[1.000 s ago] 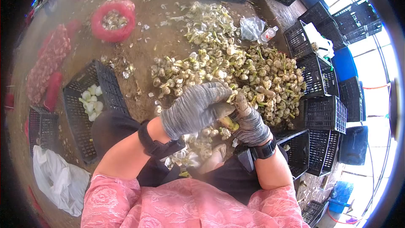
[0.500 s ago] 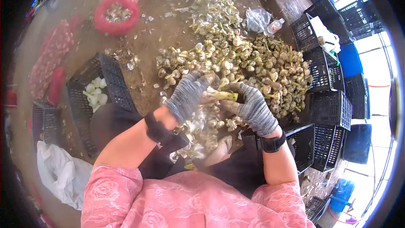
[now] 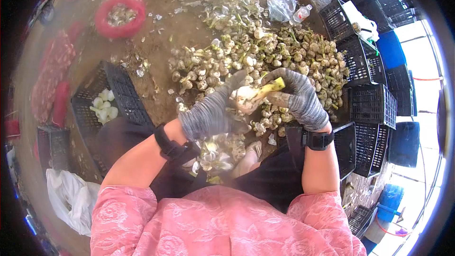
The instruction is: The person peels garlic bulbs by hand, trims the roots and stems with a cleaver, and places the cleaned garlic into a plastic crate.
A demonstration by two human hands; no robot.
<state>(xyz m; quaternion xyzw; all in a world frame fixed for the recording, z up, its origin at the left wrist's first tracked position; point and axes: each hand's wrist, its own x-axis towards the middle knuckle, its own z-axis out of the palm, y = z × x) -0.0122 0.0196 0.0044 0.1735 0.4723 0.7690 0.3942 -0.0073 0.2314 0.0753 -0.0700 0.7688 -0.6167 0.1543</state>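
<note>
In the head view, a garlic bulb [image 3: 247, 98] with a thick green stem is held up over the pile. My right hand [image 3: 303, 97], in a grey knit glove, pinches it by the stem between thumb and fingers. My left hand [image 3: 208, 114], gloved alike and slightly blurred, is spread around the bulb's left side, its fingers above and thumb below. Beyond both hands lies a big heap of garlic bulbs [image 3: 313, 57] with cut stems. Loose pale skins [image 3: 220, 151] lie on the ground beneath my hands.
On the left, a black crate [image 3: 125, 90] holds several peeled white bulbs [image 3: 104, 106]. A red mesh bag [image 3: 100, 19] with garlic stands farther back. Stacked black crates [image 3: 372, 104] line the right side. A plastic bottle [image 3: 302, 13] lies behind the heap, and a white sack [image 3: 71, 204] lies lower left.
My left hand has opened from its closed grip near the bulb, which now shows more fully. My right hand has moved slightly up and right, and the stem now points upward to the right.
</note>
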